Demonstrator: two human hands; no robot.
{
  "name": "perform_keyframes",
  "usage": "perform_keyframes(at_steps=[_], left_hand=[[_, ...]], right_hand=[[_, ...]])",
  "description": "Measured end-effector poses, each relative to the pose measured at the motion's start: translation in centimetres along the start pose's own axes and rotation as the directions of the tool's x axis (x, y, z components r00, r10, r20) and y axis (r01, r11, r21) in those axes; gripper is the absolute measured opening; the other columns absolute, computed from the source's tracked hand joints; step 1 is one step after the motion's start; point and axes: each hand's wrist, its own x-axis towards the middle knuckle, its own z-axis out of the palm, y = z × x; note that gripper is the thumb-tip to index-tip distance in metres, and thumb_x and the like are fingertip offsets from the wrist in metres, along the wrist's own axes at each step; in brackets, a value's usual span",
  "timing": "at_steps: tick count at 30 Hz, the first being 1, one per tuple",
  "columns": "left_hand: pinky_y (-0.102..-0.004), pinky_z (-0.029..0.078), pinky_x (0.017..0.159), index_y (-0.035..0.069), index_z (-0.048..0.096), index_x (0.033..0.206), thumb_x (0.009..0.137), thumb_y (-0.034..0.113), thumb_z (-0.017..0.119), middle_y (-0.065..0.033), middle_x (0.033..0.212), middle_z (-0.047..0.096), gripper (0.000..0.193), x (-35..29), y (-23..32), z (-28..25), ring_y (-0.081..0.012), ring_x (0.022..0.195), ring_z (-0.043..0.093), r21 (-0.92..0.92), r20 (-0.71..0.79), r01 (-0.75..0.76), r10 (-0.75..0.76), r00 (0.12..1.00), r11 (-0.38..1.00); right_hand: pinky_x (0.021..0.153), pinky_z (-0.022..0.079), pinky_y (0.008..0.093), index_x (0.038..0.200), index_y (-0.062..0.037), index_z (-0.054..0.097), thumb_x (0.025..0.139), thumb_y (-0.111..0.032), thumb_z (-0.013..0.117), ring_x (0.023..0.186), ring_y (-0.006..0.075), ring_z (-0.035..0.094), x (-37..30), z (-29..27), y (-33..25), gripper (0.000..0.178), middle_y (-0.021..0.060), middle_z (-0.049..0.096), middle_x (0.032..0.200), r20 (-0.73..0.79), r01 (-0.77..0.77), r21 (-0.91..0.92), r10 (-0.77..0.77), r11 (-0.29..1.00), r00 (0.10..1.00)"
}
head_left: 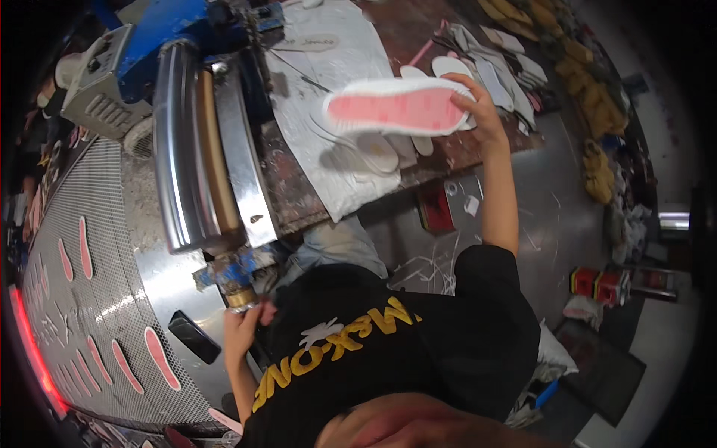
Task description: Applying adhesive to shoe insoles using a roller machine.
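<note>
In my right hand (482, 108) is a white shoe (399, 108), its pink, sole-shaped underside turned toward me. My fingers and thumb grip one end of it, and it is held over the workbench. Beneath it lies another white shoe or sole (366, 155) on a white plastic sheet (328, 56); the held shoe partly covers more white pieces (452, 67). At the lower left, my left hand (243, 321) is closed beside the brass collar (241, 299) of a machine with a shiny metal roller (187, 149). What its fingers grip is hidden.
A mesh conveyor (97, 299) on the left carries several pink sole-shaped pieces (160, 357). A black phone (194, 337) lies on the metal edge beside it. White and grey pieces (493, 71) lie along the bench's right. Red boxes (600, 285) stand on the floor at right.
</note>
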Motion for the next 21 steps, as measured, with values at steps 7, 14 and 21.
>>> perform_keyframes(at_steps=[7, 14, 21], left_hand=[[-0.0359, 0.048, 0.090, -0.004, 0.036, 0.136, 0.083, 0.067, 0.050, -0.0188, 0.124, 0.056, 0.090, 7.8, 1.6, 7.9, -0.0257, 0.107, 0.059, -0.573, 0.548, 0.290, 0.095, 0.831, 0.767], [-0.0339, 0.048, 0.090, -0.004, 0.036, 0.136, 0.077, 0.044, 0.073, -0.0161, 0.121, 0.057, 0.084, 8.2, 1.2, 10.6, -0.0241, 0.104, 0.061, -0.365, 0.602, 0.251, 0.022, 0.798, 0.897], [-0.0309, 0.053, 0.073, -0.003, 0.044, 0.127, 0.075, 0.042, 0.075, -0.0182, 0.105, 0.063, 0.076, 6.7, 0.0, 11.5, -0.0209, 0.081, 0.065, -0.489, 0.679, 0.357, 0.091, 0.728, 0.796]], right_hand=[[0.079, 0.048, 0.0247, 0.113, -0.0027, 0.060, 0.066, -0.008, 0.076, 0.090, 0.0113, 0.060, -7.7, 6.7, -4.0, 0.050, 0.0036, 0.064, 0.099, 0.416, 0.113, -0.300, 0.023, 0.947, 0.909], [0.071, 0.048, 0.0219, 0.101, -0.0002, 0.063, 0.076, -0.014, 0.074, 0.079, 0.0090, 0.060, -10.8, 13.7, -0.5, 0.030, 0.0025, 0.064, 0.087, 0.033, -0.023, -0.026, 0.024, 0.999, 0.999], [0.066, 0.053, 0.0278, 0.107, 0.0004, 0.059, 0.088, -0.029, 0.065, 0.074, 0.0142, 0.063, -13.6, 17.8, 3.7, 0.036, 0.0066, 0.064, 0.086, -0.022, -0.129, 0.618, 0.182, 0.775, 0.983]])
